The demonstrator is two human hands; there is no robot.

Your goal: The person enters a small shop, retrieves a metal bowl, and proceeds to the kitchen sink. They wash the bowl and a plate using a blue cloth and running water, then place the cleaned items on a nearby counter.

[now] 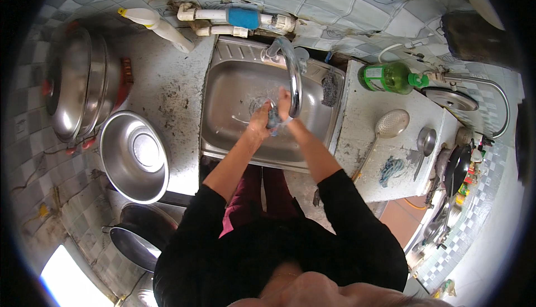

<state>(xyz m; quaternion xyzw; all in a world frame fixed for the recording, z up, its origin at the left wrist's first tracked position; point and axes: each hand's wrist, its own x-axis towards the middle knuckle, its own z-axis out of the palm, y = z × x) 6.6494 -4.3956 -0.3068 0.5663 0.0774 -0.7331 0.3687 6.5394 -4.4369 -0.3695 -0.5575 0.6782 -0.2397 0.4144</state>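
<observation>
Both of my hands are over the stainless steel sink (234, 85), close together beneath the curved chrome faucet (294, 76). My left hand (260, 119) is closed on a bluish cloth (274, 119), which lies between the two hands. My right hand (285, 104) is raised beside the cloth, partly behind the faucet spout; its fingers are blurred and partly hidden, so its hold is unclear. Beneath my hands, the sink drain (256, 102) is partly covered. A steel wool scrubber (330, 88) rests on the sink's right ledge.
Left of the sink stand a steel basin (113, 156), stacked steel pots (79, 85) and a white spray-type bottle (167, 30). On the right counter are a green bottle (387, 77), a perforated skimmer (392, 123), a small ladle (426, 139) and a crumpled cloth (391, 171).
</observation>
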